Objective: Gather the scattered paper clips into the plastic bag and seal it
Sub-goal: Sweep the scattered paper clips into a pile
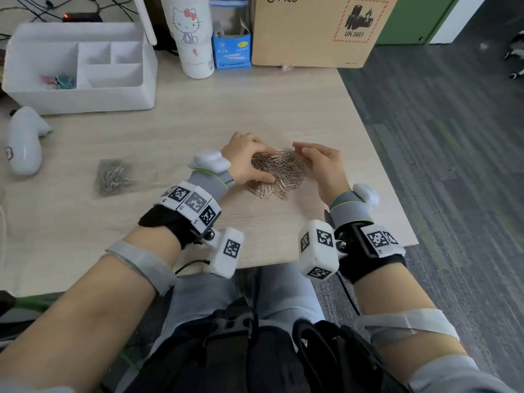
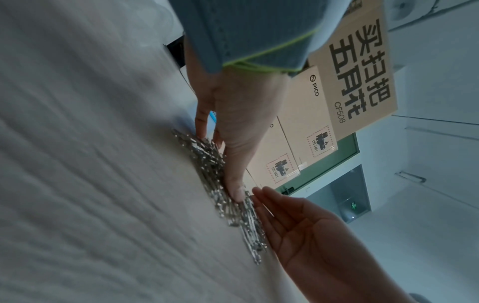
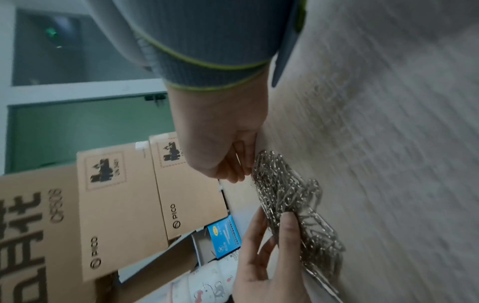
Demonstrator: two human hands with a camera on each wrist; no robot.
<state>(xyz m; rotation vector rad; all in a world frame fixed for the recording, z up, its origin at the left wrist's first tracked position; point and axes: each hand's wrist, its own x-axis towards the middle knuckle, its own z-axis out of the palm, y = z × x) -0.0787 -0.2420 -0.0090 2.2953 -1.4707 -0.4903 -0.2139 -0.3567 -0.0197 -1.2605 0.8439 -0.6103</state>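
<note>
Before you on the table (image 1: pixel 198 114), the pile of paper clips (image 1: pixel 283 171) lies between your left hand (image 1: pixel 246 160), resting on its left part, and your right hand (image 1: pixel 323 165), beside its right edge. The plastic bag (image 1: pixel 114 177) lies well apart to the left; behind stand, left to right, organizer (image 1: pixel 85 92), tumbler (image 1: pixel 195 38) and cardboard box (image 1: pixel 312 32).

Between clips (image 1: pixel 279 173) and bag (image 1: pixel 114 177): bare table (image 1: pixel 175 131), open.
Clips' sides: left hand (image 1: pixel 245 161) rests on their left, right hand (image 1: pixel 323 165) just beside their right.
Far edge: organizer (image 1: pixel 79 103), cup (image 1: pixel 195 38), blue box (image 1: pixel 232 52), carton (image 1: pixel 309 32) stand in a row.
Far left: controller (image 1: pixel 24 143) lies near the organizer's front.
Near edge: bare strip before the clips.
</note>
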